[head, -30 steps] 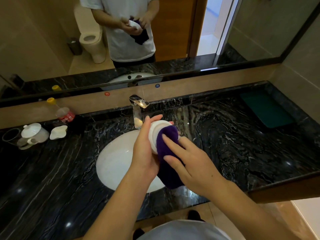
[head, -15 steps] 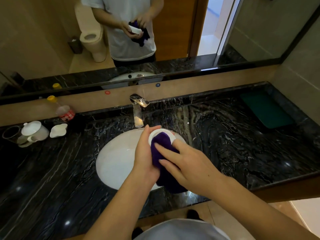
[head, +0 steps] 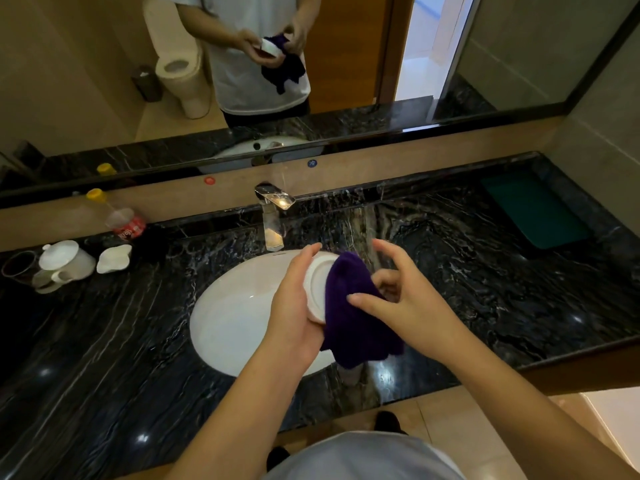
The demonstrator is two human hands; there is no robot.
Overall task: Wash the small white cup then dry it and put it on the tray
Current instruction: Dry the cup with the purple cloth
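Observation:
Over the white sink basin [head: 235, 317], my left hand [head: 294, 306] grips the small white cup [head: 316, 287], tipped on its side with the mouth facing right. A purple cloth [head: 349, 317] covers the cup's mouth and hangs down below it. On the cloth rests my right hand [head: 412, 306], thumb pressed against it and middle fingers curled into it, while the index finger sticks up free. The dark green tray [head: 533, 209] lies on the counter at the far right, apart from both hands.
A chrome faucet [head: 273, 209] stands behind the basin. At the left of the black marble counter [head: 104, 341] are a white lidded pot [head: 65, 261], a small white dish [head: 114, 258] and a plastic bottle [head: 121, 220]. A mirror spans the back wall.
The cup and cloth have come lower and nearer to me over the basin. My right hand has loosened, its fingers now spread, and more of the cup's rim shows.

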